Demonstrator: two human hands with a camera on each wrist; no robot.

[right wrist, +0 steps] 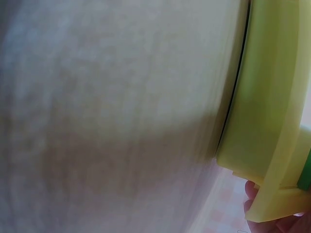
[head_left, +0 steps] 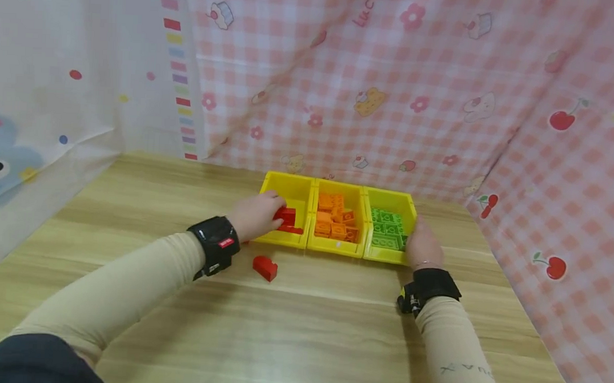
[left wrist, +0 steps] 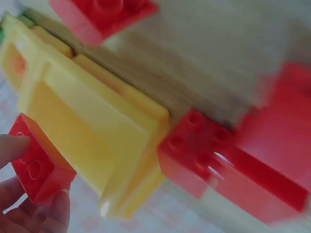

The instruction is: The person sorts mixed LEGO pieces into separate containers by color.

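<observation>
My left hand (head_left: 257,215) is at the left yellow bin (head_left: 288,182), pinching a red toy brick (left wrist: 39,167) between fingers and thumb. Red bricks (head_left: 287,216) show beside the fingertips in the head view; which of them is held is hard to tell there. My right hand (head_left: 424,245) grips the outer wall of the right yellow bin (head_left: 389,199), its fingers curled round the rim in the right wrist view. Green bricks (head_left: 386,229) lie in that bin. Orange bricks (head_left: 336,218) fill part of the middle yellow bin (head_left: 337,249).
A loose red brick (head_left: 265,268) lies on the wooden table (head_left: 301,328) in front of the bins. The left wrist view shows more red bricks (left wrist: 194,145) beside the left bin, partly blurred. A pink checked cloth (head_left: 363,91) hangs behind the bins.
</observation>
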